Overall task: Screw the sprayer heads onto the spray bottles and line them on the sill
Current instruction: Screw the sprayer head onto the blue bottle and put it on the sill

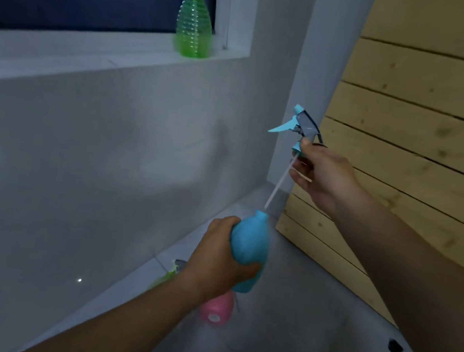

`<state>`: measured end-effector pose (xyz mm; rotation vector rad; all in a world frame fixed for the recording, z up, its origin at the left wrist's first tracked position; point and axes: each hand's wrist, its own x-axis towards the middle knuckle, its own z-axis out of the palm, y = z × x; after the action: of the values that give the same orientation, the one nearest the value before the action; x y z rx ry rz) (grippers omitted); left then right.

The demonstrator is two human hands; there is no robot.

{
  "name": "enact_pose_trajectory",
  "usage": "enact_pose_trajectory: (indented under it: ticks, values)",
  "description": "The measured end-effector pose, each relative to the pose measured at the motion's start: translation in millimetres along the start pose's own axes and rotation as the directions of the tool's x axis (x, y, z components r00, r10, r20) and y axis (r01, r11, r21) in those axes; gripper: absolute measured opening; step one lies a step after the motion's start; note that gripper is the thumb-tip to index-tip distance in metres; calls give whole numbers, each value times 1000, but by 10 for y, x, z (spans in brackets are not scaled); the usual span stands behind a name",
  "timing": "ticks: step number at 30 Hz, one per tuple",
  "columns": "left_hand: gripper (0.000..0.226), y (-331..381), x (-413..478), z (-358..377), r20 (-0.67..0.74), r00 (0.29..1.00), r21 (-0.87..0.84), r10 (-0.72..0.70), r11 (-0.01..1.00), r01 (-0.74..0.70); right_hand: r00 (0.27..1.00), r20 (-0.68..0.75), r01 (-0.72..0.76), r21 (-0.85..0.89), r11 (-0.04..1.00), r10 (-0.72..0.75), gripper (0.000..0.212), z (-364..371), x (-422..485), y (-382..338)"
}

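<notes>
Sprayer head (pixel 301 126), blue with a grey body, sits at about two o'clock from frame centre, pinched at its collar by the right hand (pixel 323 175); its white dip tube (pixel 279 181) slants down toward seven o'clock, the tip right at the neck of the blue bottle (pixel 249 251); whether the tip is already inside the mouth I cannot tell. The left hand (pixel 220 258) is wrapped round the bottle's body, holding it tilted with the neck up, near five o'clock; the two hands are well apart, joined only by the tube.

A green bottle (pixel 195 25) with its head on stands on the sill (pixel 94 53) at twelve o'clock, so one seems finished; a pink bottle (pixel 215 310) lies on its side, uncapped, just below the left hand.

The step in hand looks like feeding the tube into the blue bottle; next, I judge, the head must slide down until the collar meets the neck, squared to the threads, then be turned tight while the left hand steadies the bottle; a slanted start could cross-thread.
</notes>
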<state>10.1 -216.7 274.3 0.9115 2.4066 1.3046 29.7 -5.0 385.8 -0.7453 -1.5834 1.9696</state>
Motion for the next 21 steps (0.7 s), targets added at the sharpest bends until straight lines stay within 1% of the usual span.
enact_pose_trajectory:
  ticks: [2, 5, 8, 11, 13, 15, 18, 21]
  values:
    - [71, 64, -74, -117, -13, 1000, 8, 18, 1000, -18, 999, 12, 31, 12, 999, -31, 13, 74, -166, -146]
    - [78, 180, -172, -246, -13, 1000, -40, 28, 999, -29, 998, 39, 41, 28, 999, -42, 11, 174, -386, -244]
    - [84, 303, -274, -367, 1, 998, -54, 55, 997, -55, 997, 75, 10, 51, 999, -14, 10, 262, -597, -256]
    - [88, 414, -369, -488, -15, 997, -90, 82, 992, -83, 992, 123, -38, 67, 997, 30, 9, 324, -784, -181]
    - [86, 470, -417, -586, -14, 998, -143, 68, 987, -69, 979, 196, -72, 70, 995, 57, 8, 342, -889, -94]
    - [83, 496, -448, -688, 6, 999, -208, 44, 977, -42, 959, 267, -113, 53, 992, 95, 15, 350, -971, -26]
    - [70, 486, -527, -804, 56, 998, -283, 15, 959, 2, 944, 304, -129, -9, 992, 126, 29, 333, -1006, 10]
    - [66, 453, -604, -865, 85, 996, -349, 19, 937, 12, 924, 351, -137, -55, 989, 148, 33, 302, -993, 41]
